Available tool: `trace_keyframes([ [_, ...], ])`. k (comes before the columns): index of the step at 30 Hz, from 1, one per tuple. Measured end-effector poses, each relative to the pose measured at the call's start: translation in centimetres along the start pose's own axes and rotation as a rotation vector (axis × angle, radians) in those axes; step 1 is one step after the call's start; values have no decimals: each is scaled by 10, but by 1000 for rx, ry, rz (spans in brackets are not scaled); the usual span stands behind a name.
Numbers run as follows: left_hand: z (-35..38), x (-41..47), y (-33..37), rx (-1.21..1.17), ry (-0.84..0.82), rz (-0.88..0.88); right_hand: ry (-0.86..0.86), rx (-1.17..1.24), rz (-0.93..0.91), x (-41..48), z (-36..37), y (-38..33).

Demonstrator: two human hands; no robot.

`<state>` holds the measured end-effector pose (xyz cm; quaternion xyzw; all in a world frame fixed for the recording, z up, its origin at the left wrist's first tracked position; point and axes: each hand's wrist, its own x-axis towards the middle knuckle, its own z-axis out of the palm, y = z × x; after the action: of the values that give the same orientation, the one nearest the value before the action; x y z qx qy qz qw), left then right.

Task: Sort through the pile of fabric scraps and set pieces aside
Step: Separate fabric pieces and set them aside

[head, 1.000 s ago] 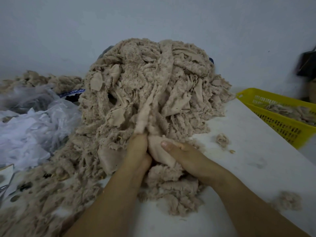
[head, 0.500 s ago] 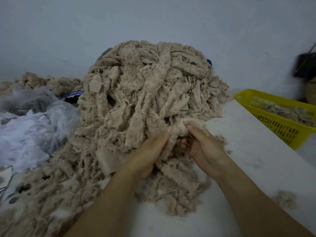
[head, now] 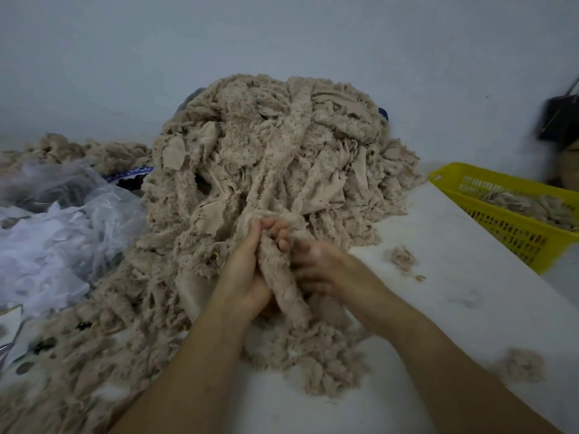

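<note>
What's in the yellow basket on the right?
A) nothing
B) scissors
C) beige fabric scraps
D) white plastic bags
C: beige fabric scraps lie inside the yellow basket, showing above its perforated wall.

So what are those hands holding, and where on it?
Both the left hand and right hand grip one fuzzy beige fabric strip near its upper end, where it leaves the pile.
</note>
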<state>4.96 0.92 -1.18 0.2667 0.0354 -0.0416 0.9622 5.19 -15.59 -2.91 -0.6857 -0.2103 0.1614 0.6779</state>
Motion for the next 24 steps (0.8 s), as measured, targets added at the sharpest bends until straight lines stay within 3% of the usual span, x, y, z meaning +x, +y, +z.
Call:
trace_keyframes([
  [3,-5,4,3,-80,31,72,-124,-374,52,-2,7,6],
  [7,-8,6,8,-149,-1,79,-77,-659,24,-2,4,5],
  [9,-8,5,11,-121,-11,73,70,-469,47,-2,3,3],
  [11,-6,5,11,49,3,74,208,-109,79,0,-2,1],
  [15,1,-3,-6,738,60,70,331,230,64,3,-11,-1],
  [19,2,-15,-21,1375,-119,80,410,450,52,4,-16,-5],
  [21,0,-15,-23,1436,-80,70,448,499,48,5,-18,-8],
  [24,1,-11,-18,1187,43,121,428,540,12,3,-26,-13],
])
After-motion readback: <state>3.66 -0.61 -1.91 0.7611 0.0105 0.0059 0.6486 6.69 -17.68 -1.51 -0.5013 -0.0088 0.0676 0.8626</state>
